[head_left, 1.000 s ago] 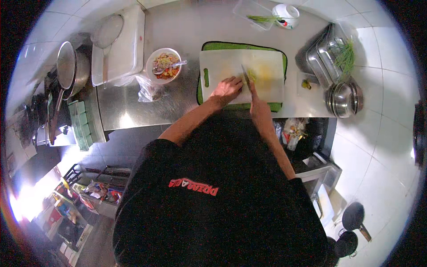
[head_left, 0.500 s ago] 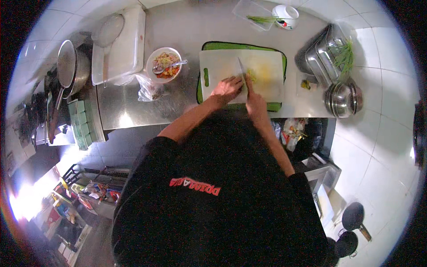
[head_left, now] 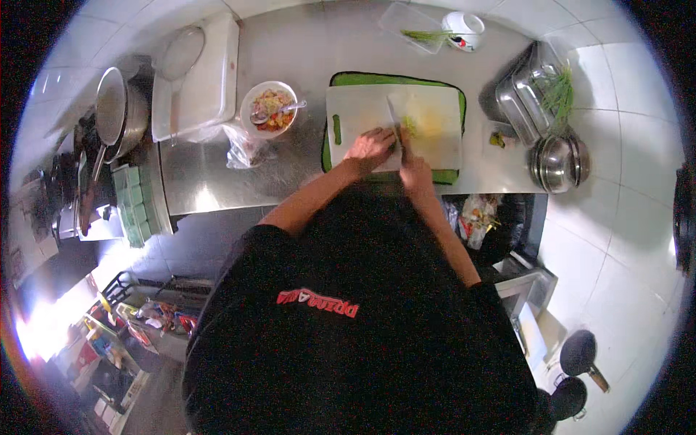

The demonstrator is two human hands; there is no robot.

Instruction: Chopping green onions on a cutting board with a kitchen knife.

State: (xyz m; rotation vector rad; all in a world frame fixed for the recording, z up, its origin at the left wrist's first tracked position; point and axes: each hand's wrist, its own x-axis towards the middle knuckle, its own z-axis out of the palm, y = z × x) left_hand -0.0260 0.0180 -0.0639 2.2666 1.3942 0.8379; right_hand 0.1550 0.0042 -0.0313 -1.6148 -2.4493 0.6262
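A white cutting board (head_left: pixel 354 105) lies on top of a green board (head_left: pixel 377 77) on the steel counter. My right hand (head_left: pixel 417 176) is closed around a knife (head_left: pixel 392 109), its blade pointing away from me over the white board. Just left of the blade, my left hand (head_left: pixel 370 148) rests on the board with its fingers curled together; whatever they hold is hidden. Small chopped yellow-green pieces (head_left: pixel 412 129) lie close to the blade's right side, and a faint yellow stain spreads beyond them.
Left of the boards stand a white bowl (head_left: pixel 252 100) of chopped food with a spoon, a plastic bag (head_left: pixel 243 156) and a white tray (head_left: pixel 226 72). Steel containers (head_left: pixel 516 109) and steel bowls (head_left: pixel 557 165) line the right. A patterned bowl (head_left: pixel 464 26) sits at the back.
The whole view has shifted slightly. Both hands stay at nearly the same place on the board, and the knife remains in my right hand beside my left fingers.
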